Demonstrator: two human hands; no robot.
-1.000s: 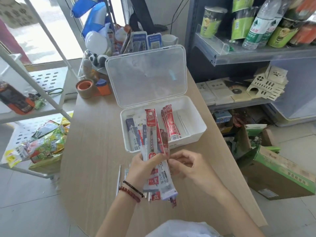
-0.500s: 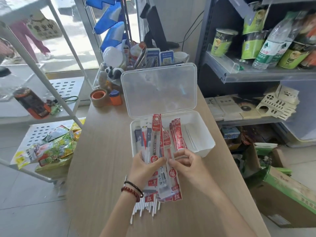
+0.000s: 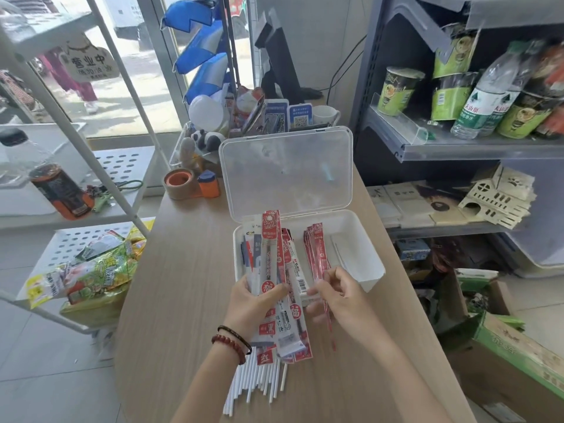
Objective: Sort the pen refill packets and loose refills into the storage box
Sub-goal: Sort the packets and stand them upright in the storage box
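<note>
fingers (image 3: 274,290) of the left hand (image 3: 253,303) are clamping refill packets (image 3: 271,254) over the near edge of the storage box (image 3: 375,270); right hand (image 3: 338,300) is pinching one red packet (image 3: 331,334). some are lying boxed; loose refills (image 3: 259,383) are waiting on the table (image 3: 183,270).

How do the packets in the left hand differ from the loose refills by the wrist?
The packets are flat, printed red and white; the loose refills are bare white tubes. The left hand grips the packets in a fan above the storage box rim; the loose refills lie on the table. Both are long, narrow and not yet in the box.
</note>
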